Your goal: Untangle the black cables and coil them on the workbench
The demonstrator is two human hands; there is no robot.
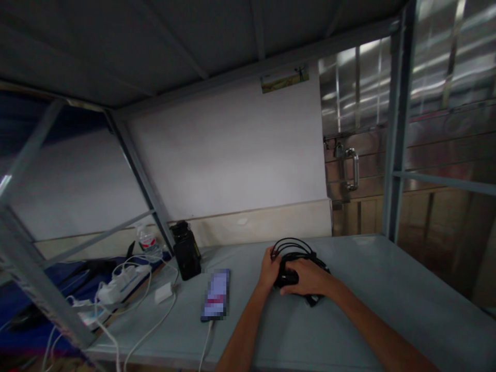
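Observation:
A coiled black cable point(296, 256) sits on the grey shelf top point(248, 336), its loops rising above my hands. My left hand point(270, 269) is closed on the coil's left side, with most fingertips hidden behind it. From the right, my right hand point(310, 277) reaches over the bundle with its fingers curled round it. Between the two hands shows a dark, glossy rounded part point(287, 279), whose kind I cannot make out. A short black end pokes out below my right hand.
Left of my hands lies a phone point(216, 295) with a white charging cord. Behind it stand black devices point(186, 254). Farther left are a white power strip point(123, 284), a white adapter point(164, 293) and a plastic bottle point(148, 240). Metal posts point(399, 129) frame the shelf.

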